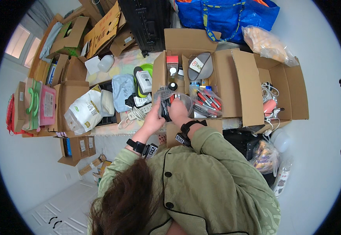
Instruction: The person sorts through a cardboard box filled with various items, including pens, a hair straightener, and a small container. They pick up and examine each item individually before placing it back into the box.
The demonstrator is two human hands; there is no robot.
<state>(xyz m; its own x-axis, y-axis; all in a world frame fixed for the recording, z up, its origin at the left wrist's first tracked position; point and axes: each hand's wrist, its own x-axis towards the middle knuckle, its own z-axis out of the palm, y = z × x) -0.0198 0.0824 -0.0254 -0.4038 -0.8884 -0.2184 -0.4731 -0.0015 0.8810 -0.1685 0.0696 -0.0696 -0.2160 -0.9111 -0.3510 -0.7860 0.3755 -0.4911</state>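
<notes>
A clear plastic bag (164, 94) with black pens (165, 109) in it is at the near left corner of an open cardboard box (227, 85). My left hand (153, 118) grips this bag's left side. My right hand (177, 111) is at the bag's opening, fingers pointing down at something red, perhaps a pen; whether it holds it is hidden. To the right in the box lies another clear bag of red and black markers (208, 101). Behind my hands stand a black-capped bottle (172, 86), a white-capped bottle (172, 73) and a red-and-white carton (172, 61). A grey mesh item with a label (200, 66) sits farther back.
To the right, an open cardboard box (296, 91) holds white cables (269, 89). Left are a white power strip (136, 113), a grey plastic parcel (123, 92) and a white package (85, 111). A black case (144, 26) and a blue bag (229, 17) stand behind.
</notes>
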